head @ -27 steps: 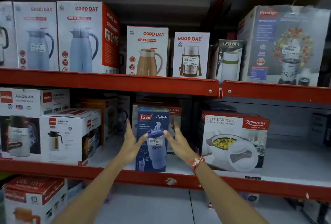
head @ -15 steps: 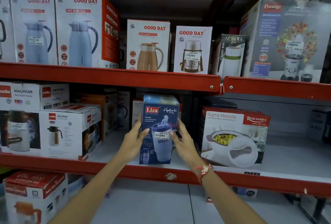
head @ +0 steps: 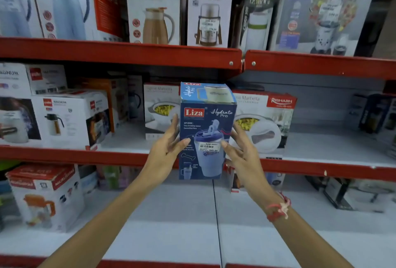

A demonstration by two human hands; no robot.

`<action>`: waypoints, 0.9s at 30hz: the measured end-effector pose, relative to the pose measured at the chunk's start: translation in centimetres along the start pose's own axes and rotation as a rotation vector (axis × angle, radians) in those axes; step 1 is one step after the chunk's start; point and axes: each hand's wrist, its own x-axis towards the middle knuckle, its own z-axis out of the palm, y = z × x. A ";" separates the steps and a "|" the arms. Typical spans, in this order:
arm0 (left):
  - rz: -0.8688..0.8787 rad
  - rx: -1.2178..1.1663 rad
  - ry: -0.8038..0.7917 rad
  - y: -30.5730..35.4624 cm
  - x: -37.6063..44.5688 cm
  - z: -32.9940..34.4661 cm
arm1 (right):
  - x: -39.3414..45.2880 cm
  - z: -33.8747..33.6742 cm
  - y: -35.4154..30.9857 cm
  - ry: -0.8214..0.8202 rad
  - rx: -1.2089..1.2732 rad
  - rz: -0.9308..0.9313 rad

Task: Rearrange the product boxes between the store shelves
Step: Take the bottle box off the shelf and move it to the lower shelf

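Note:
A blue Liza Hydrate Pro box (head: pixel 205 122) is held upright in the air in front of the middle shelf's red front edge (head: pixel 85 156). My left hand (head: pixel 166 149) presses its left side and my right hand (head: pixel 241 154) presses its right side, thumbs on the printed front. Behind it on the middle shelf stand two white Rishabh Sigma Marbella casserole boxes, one at left (head: pixel 160 109) and one at right (head: pixel 265 122). The blue box's lower edge hangs below the shelf lip, over the bottom shelf.
The top shelf (head: pixel 128 53) carries Good Day flask boxes (head: pixel 153 10) and a Prestige mixer box (head: pixel 321 10). Cello Magnum boxes (head: pixel 70 117) fill the middle shelf's left. The bottom shelf (head: pixel 192 225) has a jug box (head: pixel 45 197) at left and bare white surface below my arms.
Both hands closed on the blue box, lifted it off the middle shelf and drew it toward me and lower. The camera has moved closer to the shelves.

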 end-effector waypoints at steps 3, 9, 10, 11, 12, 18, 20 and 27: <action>-0.030 -0.024 -0.019 -0.8 -2.6 1.5 | -3.3 -1.7 0.7 0.017 0.017 0.013; -0.151 -0.084 -0.042 -4.5 -6.6 3.8 | -8.1 -3.6 3.6 -0.012 0.012 0.114; -0.180 -0.094 -0.049 -5.4 -7.2 4.1 | -8.9 -3.9 4.5 -0.017 0.012 0.142; -0.209 -0.104 -0.050 -6.3 -7.8 4.4 | -9.7 -4.1 5.5 -0.020 0.010 0.172; -0.240 -0.110 -0.045 -7.3 -8.5 4.6 | -10.4 -4.3 6.5 -0.027 0.008 0.200; -0.404 -0.075 -0.031 -12.3 -10.5 5.5 | -13.1 -4.7 12.3 -0.051 -0.018 0.359; -0.431 -0.037 -0.029 -13.8 -10.4 5.8 | -13.2 -4.7 14.0 -0.037 -0.027 0.394; -0.484 0.230 0.065 -18.3 -8.8 7.3 | -12.8 -2.7 19.4 0.079 -0.015 0.441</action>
